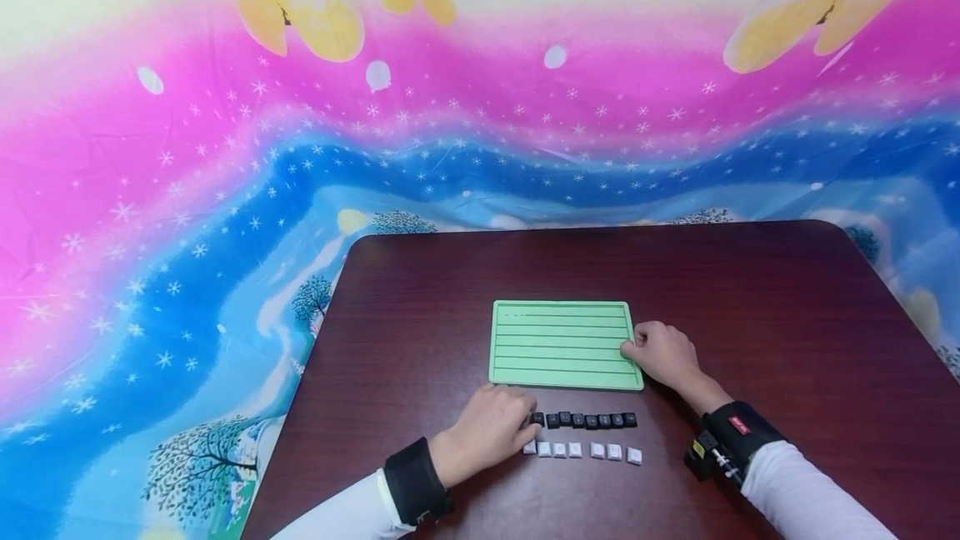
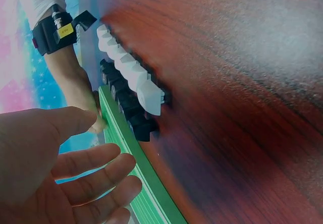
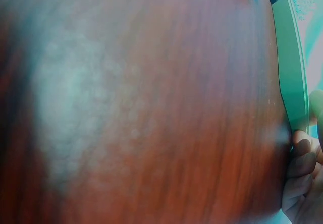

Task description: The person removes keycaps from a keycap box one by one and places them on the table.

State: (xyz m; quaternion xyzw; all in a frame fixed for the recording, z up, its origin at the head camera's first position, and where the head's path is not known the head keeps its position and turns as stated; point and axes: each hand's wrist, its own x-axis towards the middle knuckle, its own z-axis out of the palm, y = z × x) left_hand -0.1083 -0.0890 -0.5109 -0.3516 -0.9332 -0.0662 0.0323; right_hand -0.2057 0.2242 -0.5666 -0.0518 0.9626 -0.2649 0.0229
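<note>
A green board (image 1: pixel 562 344) with several raised lines across it lies flat on the table. At its right edge my right hand (image 1: pixel 666 355) pinches the board, thumb on top and the other fingers curled by the side. Just below the board runs a row of black keycaps (image 1: pixel 578 421), with a row of white keycaps (image 1: pixel 575 449) nearer to me. My left hand (image 1: pixel 487 427) is at the left ends of both rows, near the board's lower left corner. The left wrist view shows its fingers (image 2: pixel 96 181) loosely bent and apart, holding nothing.
The dark red-brown table (image 1: pixel 420 307) has rounded far corners. Behind it hangs a colourful printed cloth (image 1: pixel 465 123). Black straps with small devices (image 1: pixel 738 432) sit on both wrists.
</note>
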